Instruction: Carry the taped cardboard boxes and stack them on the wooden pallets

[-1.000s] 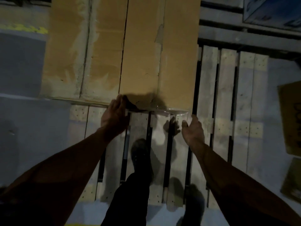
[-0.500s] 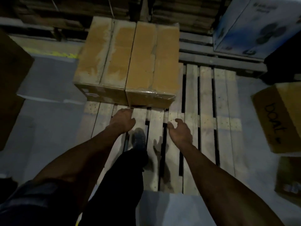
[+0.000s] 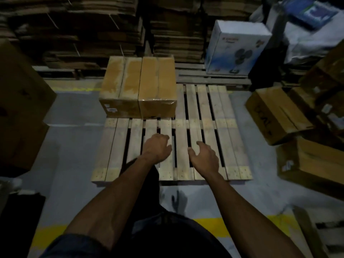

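Cardboard, 2 taped boxes (image 3: 138,88) on 1 wooden pallet (image 3: 210,127), 2 empty hands (image 3: 157,147)

Two brown boxes, the left box (image 3: 120,86) and the right box (image 3: 157,86), stand upright side by side and touch each other on the far left corner of the pallet (image 3: 219,127). Clear tape shines on the front top edge of the right one, and the left one has a small white label low on its front. The pallet is of pale wooden slats with dark gaps and lies flat on the grey floor.
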Available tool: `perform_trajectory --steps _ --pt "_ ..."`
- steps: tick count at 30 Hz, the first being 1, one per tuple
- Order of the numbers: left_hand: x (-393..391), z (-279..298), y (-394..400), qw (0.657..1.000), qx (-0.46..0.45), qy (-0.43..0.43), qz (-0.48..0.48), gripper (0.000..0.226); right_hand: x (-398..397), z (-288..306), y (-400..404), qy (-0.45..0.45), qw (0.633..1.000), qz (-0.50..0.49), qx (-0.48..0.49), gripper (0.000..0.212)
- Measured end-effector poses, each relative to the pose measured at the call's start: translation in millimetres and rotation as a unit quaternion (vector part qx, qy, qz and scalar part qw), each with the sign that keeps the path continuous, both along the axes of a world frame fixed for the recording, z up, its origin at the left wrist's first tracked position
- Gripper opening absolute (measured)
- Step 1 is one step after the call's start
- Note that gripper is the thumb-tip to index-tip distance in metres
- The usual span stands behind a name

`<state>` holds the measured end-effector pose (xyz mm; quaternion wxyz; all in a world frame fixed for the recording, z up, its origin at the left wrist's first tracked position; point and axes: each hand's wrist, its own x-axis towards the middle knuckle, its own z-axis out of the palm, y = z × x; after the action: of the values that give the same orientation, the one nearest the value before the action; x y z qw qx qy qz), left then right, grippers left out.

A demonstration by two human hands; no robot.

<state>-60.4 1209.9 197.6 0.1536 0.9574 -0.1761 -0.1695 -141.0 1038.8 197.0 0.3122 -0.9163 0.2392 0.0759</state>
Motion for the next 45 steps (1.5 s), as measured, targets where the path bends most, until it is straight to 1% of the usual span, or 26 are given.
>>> perform_trajectory --steps 2,4,8,11,14,16,19,21,23,27,28,31,35,38,41,45 --pt "-19.4 9.6 -1.7 1.0 -0.011 -0.006 -0.017 0.041 -23.9 9.1 2.5 -0.004 1.0 -0.001 -0.002 0.058" --pt "-36.7 17.3 -0.8 0.999 -0.01 -0.031 -0.041 0.04 -46.8 14.1 4.3 -0.01 1.0 -0.008 -0.005 0.057" --pt "-54.9 17.8 9.2 0.992 -0.008 -0.069 -0.106 0.038 -79.6 17.2 5.1 -0.014 0.998 -0.054 -0.013 0.06" --pt "-64.4 9.0 23.8 0.989 -0.005 -0.044 -0.139 0.045 -101.6 21.6 5.7 0.0 0.995 -0.099 -0.011 0.06" --pt "-71.3 6.8 28.5 0.987 0.007 -0.037 -0.154 0.053 -123.6 23.8 6.6 -0.001 0.99 -0.139 -0.021 0.06" --pt "-75.4 3.6 23.6 0.983 0.015 -0.039 -0.177 0.055 -134.4 24.5 3.4 0.007 0.988 -0.153 -0.027 0.058" --pt "-86.1 5.9 3.7 0.981 0.003 -0.036 -0.191 0.057 -155.9 24.2 -6.6 0.009 0.984 -0.178 -0.028 0.058" --pt "-92.7 8.6 -14.0 0.979 0.007 -0.028 -0.201 0.066 -169.4 25.3 -18.4 0.013 0.979 -0.201 -0.026 0.059" --pt "-101.2 7.8 -37.2 0.975 0.012 -0.019 -0.219 0.074 -186.0 20.4 -36.3 0.019 0.975 -0.218 -0.024 0.061" --pt "-116.9 0.9 -99.3 0.97 0.013 -0.013 -0.243 0.084 -213.2 9.9 -89.2 0.025 0.968 -0.249 -0.026 0.063" --pt "-121.5 -1.6 -118.4 0.968 0.018 -0.013 -0.252 0.085 -219.6 7.3 -106.6 0.026 0.966 -0.257 -0.027 0.062" --pt "-135.5 -6.5 -180.7 0.966 0.011 0.003 -0.258 0.077 -236.3 4.2 -166.6 0.021 0.961 -0.276 -0.021 0.062" --pt "-155.5 5.1 -278.0 0.965 0.004 0.004 -0.263 0.079 -259.2 12.5 -259.1 0.032 0.956 -0.291 -0.011 0.064" --pt "-164.7 20.3 -342.8 0.961 -0.012 -0.012 -0.278 0.089 -268.8 26.9 -316.1 0.028 0.953 -0.3 -0.013 0.065" --pt "-167.2 35.2 -406.7 0.955 -0.004 -0.014 -0.296 0.078 -271.3 38.1 -370.2 0.016 0.949 -0.314 -0.009 0.065" --pt "-156.6 35.9 -491.0 0.947 -0.021 -0.029 -0.319 0.073 -262.9 41.7 -441.8 -0.003 0.942 -0.335 -0.011 0.066"
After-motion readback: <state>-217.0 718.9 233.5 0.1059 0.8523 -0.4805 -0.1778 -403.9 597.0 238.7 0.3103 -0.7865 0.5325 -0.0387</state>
